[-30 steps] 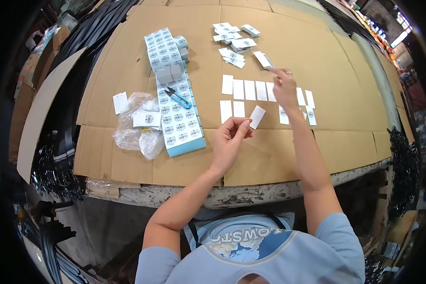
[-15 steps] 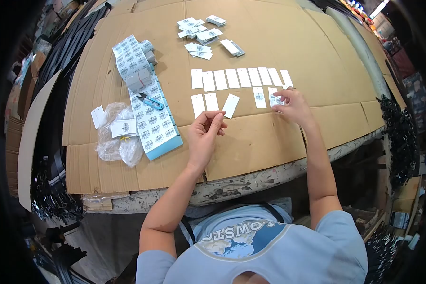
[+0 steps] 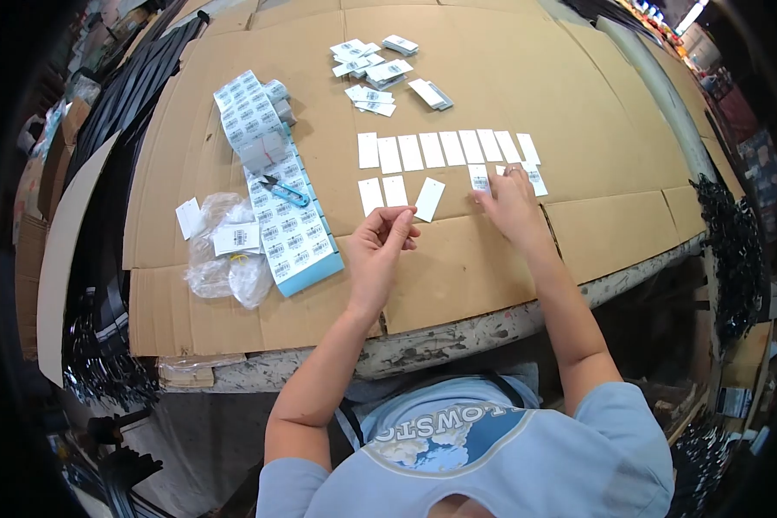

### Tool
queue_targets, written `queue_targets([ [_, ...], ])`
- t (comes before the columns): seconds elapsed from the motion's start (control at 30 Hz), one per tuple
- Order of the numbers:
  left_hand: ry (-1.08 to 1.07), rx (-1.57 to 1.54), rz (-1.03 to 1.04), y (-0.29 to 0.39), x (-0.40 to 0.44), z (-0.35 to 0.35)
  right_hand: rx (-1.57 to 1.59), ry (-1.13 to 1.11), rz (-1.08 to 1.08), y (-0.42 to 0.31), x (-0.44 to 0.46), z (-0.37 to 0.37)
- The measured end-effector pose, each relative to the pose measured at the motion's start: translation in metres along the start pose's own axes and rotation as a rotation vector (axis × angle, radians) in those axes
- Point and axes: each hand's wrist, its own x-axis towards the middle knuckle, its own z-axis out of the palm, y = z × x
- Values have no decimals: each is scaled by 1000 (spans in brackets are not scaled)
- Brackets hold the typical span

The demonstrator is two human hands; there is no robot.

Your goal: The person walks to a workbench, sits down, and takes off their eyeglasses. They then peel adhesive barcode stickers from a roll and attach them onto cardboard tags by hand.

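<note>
My left hand (image 3: pixel 380 255) is closed, thumb pressed to fingertips, near the lower corner of a tilted white tag (image 3: pixel 429 200). What it pinches, if anything, is too small to make out. My right hand (image 3: pixel 515 209) reaches over the lower row, thumb apart from the fingers, its fingertips over a partly hidden tag. To its left lies a barcode-labelled tag (image 3: pixel 479 179), close to the thumb. Another labelled tag (image 3: pixel 536 180) shows on its right. Above runs a row of blank white tags (image 3: pixel 431 150). Two more blank tags (image 3: pixel 394 195) lie at the lower row's left end.
A strip of barcode stickers (image 3: pixel 289 229) unrolls down the left, with blue thread snips (image 3: pixel 285 191) on it. Beside it lies a clear plastic bag (image 3: pixel 218 278) with tags. Piled tags (image 3: pixel 363 65) sit at the back. Cardboard (image 3: pixel 466 259) covers the table.
My right hand has shifted left and turned over the lower row; a labelled tag now shows on its right. My left hand stays pinched in about the same place. The view has shifted slightly.
</note>
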Motion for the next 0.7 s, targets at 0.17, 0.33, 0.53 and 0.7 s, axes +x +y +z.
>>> queue_targets([
  [0.17,-11,-37,-28,-3,1,-1,177,-27,10,-14,-11,1],
  [0.33,-17,-32,-30,-3,2,-4,234,56,-27,-9,-11,8],
  [0.53,3,-46,-37,-3,3,-4,225,61,-56,-13,-13,1],
  [0.7,106,-58,20,-2,5,2,583,119,-32,-36,-11,-31],
])
